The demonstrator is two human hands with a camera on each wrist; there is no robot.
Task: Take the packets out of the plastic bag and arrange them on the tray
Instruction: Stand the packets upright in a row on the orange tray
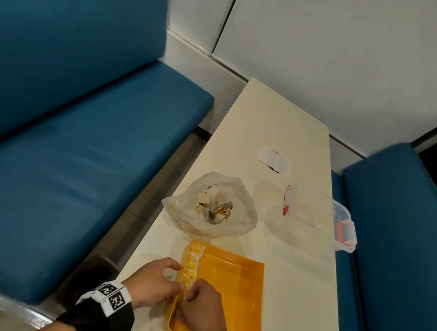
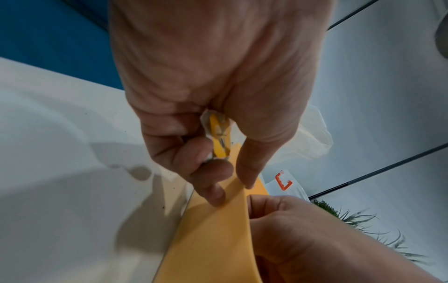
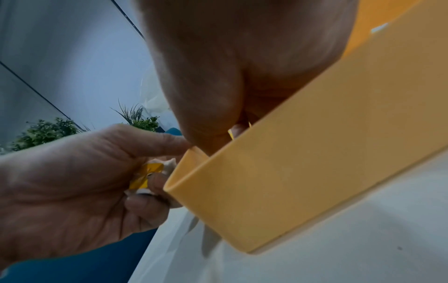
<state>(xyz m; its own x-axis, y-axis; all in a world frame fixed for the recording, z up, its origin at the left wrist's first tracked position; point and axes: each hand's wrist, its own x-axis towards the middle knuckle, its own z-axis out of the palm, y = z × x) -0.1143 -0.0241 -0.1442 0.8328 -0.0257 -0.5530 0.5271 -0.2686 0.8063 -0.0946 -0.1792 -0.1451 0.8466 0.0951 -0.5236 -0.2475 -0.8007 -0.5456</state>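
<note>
An orange tray (image 1: pixel 236 292) lies on the near end of the table, with a row of yellow-and-white packets (image 1: pixel 192 262) standing along its left wall. My left hand (image 1: pixel 165 277) sits just outside that wall, its fingers curled round a small bunch of yellow packets (image 2: pixel 218 137). Just inside the wall, my right hand (image 1: pixel 199 299) pinches a packet (image 1: pixel 185 292) at the near end of the row. The crumpled plastic bag (image 1: pixel 213 205) lies open beyond the tray with more packets inside. In the right wrist view the tray wall (image 3: pixel 303 162) hides most of my right fingers.
A clear plastic box with orange clasps (image 1: pixel 318 216) stands right of the bag, at the table's right edge. A white card with a dark mark (image 1: pixel 274 160) lies farther back. Blue benches (image 1: pixel 61 110) flank the narrow table on both sides.
</note>
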